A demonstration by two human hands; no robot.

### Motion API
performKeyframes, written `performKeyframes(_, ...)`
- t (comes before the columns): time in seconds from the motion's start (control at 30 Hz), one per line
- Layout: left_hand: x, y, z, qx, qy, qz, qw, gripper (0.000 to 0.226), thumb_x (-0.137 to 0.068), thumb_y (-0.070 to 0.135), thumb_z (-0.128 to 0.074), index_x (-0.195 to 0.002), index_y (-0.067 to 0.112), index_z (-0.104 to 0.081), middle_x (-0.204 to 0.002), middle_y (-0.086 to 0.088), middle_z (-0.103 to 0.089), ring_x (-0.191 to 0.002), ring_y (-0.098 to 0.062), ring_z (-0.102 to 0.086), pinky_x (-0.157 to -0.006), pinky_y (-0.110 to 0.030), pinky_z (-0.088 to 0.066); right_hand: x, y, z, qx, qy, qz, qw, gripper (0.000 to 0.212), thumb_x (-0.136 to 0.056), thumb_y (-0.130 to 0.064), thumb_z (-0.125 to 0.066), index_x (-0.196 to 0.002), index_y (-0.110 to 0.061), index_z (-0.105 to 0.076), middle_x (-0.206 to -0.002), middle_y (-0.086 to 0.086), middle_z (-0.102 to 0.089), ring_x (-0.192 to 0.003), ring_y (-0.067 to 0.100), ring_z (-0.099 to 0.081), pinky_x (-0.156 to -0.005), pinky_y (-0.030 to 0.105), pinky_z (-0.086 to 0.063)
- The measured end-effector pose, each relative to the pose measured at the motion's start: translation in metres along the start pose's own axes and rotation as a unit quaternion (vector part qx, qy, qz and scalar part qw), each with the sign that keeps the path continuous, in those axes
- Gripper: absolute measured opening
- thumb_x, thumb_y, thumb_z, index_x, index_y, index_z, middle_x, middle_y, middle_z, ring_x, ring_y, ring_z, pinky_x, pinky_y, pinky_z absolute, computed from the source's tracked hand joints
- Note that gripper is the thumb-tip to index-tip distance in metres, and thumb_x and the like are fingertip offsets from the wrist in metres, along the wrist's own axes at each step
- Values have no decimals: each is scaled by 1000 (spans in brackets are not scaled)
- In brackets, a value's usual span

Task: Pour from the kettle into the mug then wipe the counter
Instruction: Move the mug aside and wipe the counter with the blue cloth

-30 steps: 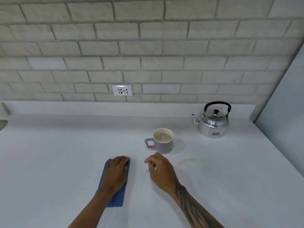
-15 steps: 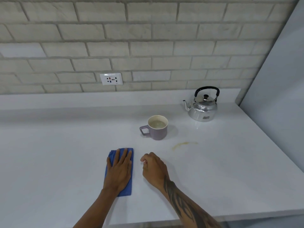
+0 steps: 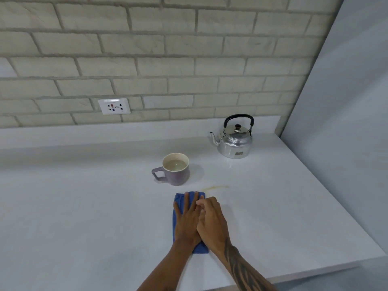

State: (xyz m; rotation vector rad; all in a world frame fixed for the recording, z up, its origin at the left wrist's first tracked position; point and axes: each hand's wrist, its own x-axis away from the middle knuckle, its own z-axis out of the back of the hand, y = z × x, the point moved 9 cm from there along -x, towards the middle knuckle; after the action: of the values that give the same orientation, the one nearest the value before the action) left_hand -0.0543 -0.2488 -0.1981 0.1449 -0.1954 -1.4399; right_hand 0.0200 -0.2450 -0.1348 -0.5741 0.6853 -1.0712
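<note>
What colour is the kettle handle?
Black, arched over the shiny silver kettle; clearest in the head view.

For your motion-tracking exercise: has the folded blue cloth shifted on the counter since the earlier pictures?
Yes. The folded blue cloth has slid right, toward the yellowish spill streak: earlier it lay left of the purple mug, now below it.

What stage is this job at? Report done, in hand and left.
Done: the mug holds liquid and the kettle stands upright at the back of the counter. In hand: the left hand lies flat on the blue cloth, with the right hand overlapping it. Left: the yellowish spill just beyond the cloth is not yet wiped.
</note>
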Motion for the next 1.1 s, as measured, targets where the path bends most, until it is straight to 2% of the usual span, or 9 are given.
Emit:
performKeyframes(0.13,-7,-4,26,191,46,2,981,60,-92,44,-30,-146,16,-32,-157,-4,-20,-146,-25,-13,-117,-47,-16,-3,8,-6,-84,-3,-7,996,38,-94,-17,-32,-128,-16,-49,-127,-9,-50,-116,4,-49,-99,15,-38)
performKeyframes(0.2,-1,-33,35,254,72,26,964,62,-89,40,-26,-142,10,-38,-154,-10,-31,-144,-26,-23,-116,-36,-18,-7,12,-24,-70,-50,-22,996,42,-100,-21,-30,-141,-15,-36,-141,-14,-36,-131,3,-36,-105,7,-22)
performKeyframes(0.27,8,-73,39,220,107,64,968,62,-87,35,-20,-139,11,-43,-149,-12,-40,-139,-28,-33,-114,-39,-25,-7,14,-45,-20,-98,-20,995,56,-100,-41,-18,-148,-13,-24,-153,-7,-24,-143,8,-21,-112,13,-9)
performKeyframes(0.33,16,-108,36,149,125,90,977,58,-89,32,-18,-137,12,-47,-145,-14,-46,-136,-32,-38,-110,-50,-31,-5,12,-63,72,-133,9,988,80,-90,-54,6,-148,-9,-24,-158,5,-21,-147,20,-17,-116,26,-6)
performKeyframes(0.47,30,-145,33,68,121,132,981,54,-95,35,-19,-137,15,-46,-145,-11,-46,-138,-32,-36,-111,-55,-25,0,21,-68,233,-149,26,961,66,-99,-41,-3,-138,-7,-44,-147,10,-45,-135,27,-42,-105,45,-36)
performKeyframes(0.63,31,-149,33,44,126,128,983,54,-95,38,-20,-136,17,-47,-145,-8,-47,-136,-28,-39,-110,-51,-29,-5,64,-37,302,-169,23,938,67,-98,-33,1,-139,0,-42,-147,16,-42,-135,30,-41,-105,48,-35)
performKeyframes(0.77,45,-170,38,38,139,145,979,55,-95,41,-18,-140,23,-42,-150,-4,-41,-140,-24,-32,-114,-47,-23,-48,108,0,306,-136,-54,941,72,-99,-34,3,-135,9,-42,-145,24,-42,-133,36,-44,-105,48,-35)
performKeyframes(0.9,62,-180,38,43,146,157,976,56,-95,44,-14,-144,28,-34,-154,0,-33,-144,-20,-24,-117,-45,-16,-97,124,6,298,-156,-77,939,59,-102,-27,-18,-147,4,2,-159,22,4,-148,34,2,-121,45,-4)
performKeyframes(1.1,60,-177,37,50,136,157,977,59,-94,43,-9,-146,25,-31,-155,-2,-31,-144,-22,-22,-117,-46,-14,-118,82,-42,307,-155,-15,939,62,-98,-38,-12,-150,-4,-3,-159,22,-2,-147,37,-4,-119,50,-6)
